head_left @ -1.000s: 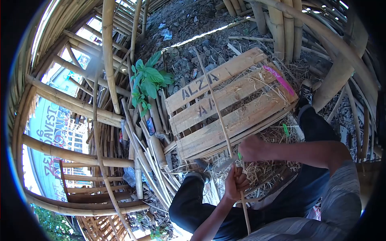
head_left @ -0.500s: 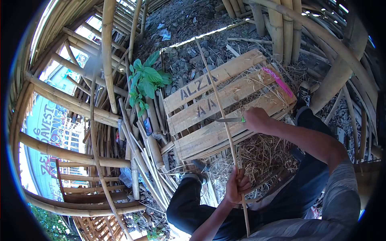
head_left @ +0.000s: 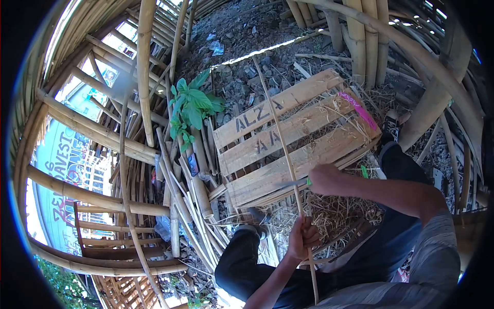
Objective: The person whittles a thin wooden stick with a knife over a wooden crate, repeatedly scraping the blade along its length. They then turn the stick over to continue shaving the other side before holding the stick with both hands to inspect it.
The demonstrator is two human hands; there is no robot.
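Note:
A long, thin bamboo strip (head_left: pixel 281 135) runs from my lap up over the wooden crate. Low on the strip, my left hand (head_left: pixel 303 238) is wrapped around it. My right hand (head_left: pixel 328 180) grips a knife (head_left: pixel 291 183) with green at its handle, and the blade lies across the strip, above my left hand. Whether the blade is cutting in cannot be made out. Beneath the strip sits a slatted wooden crate (head_left: pixel 303 131) with dark stencilled letters and pink writing on one edge. Another bit of green (head_left: pixel 364 171) shows beyond my right wrist.
Fibrous shavings (head_left: pixel 339 211) cover the ground between my legs. To the left lie bamboo poles and pale split strips (head_left: pixel 193 216), near a leafy green plant (head_left: pixel 193 105). Bamboo framing (head_left: pixel 92 198) stands at the left, and thick poles (head_left: pixel 370 46) rise at the back right.
My right hand and the knife have slid down along the strip, closer to my left hand. My left hand keeps its place and grip. The view has shifted slightly.

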